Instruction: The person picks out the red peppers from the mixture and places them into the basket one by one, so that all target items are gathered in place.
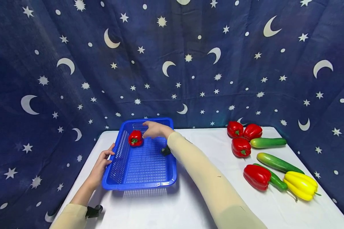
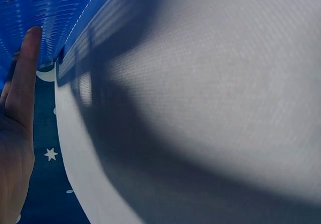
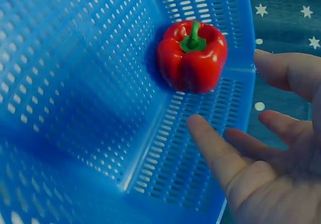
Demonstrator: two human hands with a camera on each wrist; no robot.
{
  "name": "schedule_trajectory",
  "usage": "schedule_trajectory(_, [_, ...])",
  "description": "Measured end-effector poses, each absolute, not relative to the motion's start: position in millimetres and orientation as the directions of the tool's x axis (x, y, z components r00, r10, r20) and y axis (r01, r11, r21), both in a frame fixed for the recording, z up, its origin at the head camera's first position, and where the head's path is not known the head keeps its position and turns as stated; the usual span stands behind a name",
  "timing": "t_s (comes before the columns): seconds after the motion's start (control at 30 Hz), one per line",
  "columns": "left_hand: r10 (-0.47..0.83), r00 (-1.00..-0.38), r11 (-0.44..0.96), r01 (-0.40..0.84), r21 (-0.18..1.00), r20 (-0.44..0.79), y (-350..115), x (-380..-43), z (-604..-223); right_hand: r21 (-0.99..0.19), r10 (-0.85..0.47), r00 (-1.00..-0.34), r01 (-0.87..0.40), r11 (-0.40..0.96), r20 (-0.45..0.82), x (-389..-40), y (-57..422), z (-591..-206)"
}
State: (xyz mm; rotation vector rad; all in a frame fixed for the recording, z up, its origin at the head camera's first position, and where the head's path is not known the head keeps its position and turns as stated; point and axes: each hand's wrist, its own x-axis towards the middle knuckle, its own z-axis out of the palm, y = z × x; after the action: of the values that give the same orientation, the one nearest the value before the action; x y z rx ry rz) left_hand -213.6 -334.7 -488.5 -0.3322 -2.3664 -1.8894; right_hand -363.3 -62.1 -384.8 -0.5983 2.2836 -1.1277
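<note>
A blue plastic basket (image 1: 144, 167) with perforated walls stands on the left part of the white table. Inside it, toward the far left corner, lies one red bell pepper (image 1: 135, 138) with a green stem. My left hand (image 1: 99, 168) is at the basket's left side, its fingertips touching the rim; in the left wrist view a straight finger (image 2: 26, 68) lies along the outer wall. Over the far part of the basket reaches my right hand (image 1: 154, 129), fingers spread and holding nothing. The right wrist view has the pepper (image 3: 193, 58) just beyond those fingertips.
To the right lie several red bell peppers (image 1: 241, 147), two thick green cucumber-like vegetables (image 1: 279, 162), a slimmer green one (image 1: 278, 182) and a yellow bell pepper (image 1: 301, 185). A dark blue curtain (image 1: 189, 79) with moons and stars hangs behind the table (image 1: 209, 152).
</note>
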Motion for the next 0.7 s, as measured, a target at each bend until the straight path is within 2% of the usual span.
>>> schedule_trajectory(0.37, [0.113, -0.966, 0.205, 0.252, 0.946, 0.232, -333, -212, -492, -0.755, -0.644, -0.756, -0.351, 0.554, -0.121, -350, -23, -363])
schedule_trajectory(0.7, [0.112, -0.957, 0.105, 0.280, 0.954, 0.268, -331, -212, -493, -0.787, -0.690, -0.721, -0.389, 0.479, -0.064, -334, 13, -350])
